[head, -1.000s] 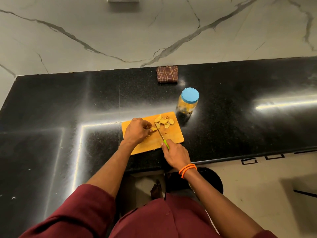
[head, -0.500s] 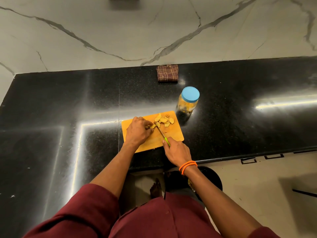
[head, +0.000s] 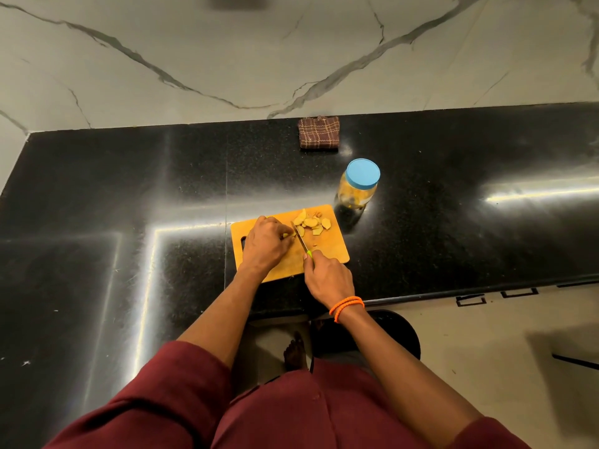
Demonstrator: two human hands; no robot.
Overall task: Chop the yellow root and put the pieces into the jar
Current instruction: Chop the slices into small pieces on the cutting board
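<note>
On the black desk (head: 97,196) lies an orange cutting board (head: 330,251), and on it the left hand (head: 264,244) curls its fingers round the yellow root (head: 288,235), of which only a small bit shows at the fingertips. The right hand (head: 329,275) grips the green handle of a knife (head: 301,238), fingers clamped on it, the blade lying just beside the root. Cut slices (head: 311,223) sit in a loose heap near the board's far edge. The jar (head: 358,186) stands upright just beyond the board's far right corner, its blue lid (head: 362,172) on. A checked cloth (head: 319,132) lies folded by the marble wall (head: 291,50)
</note>
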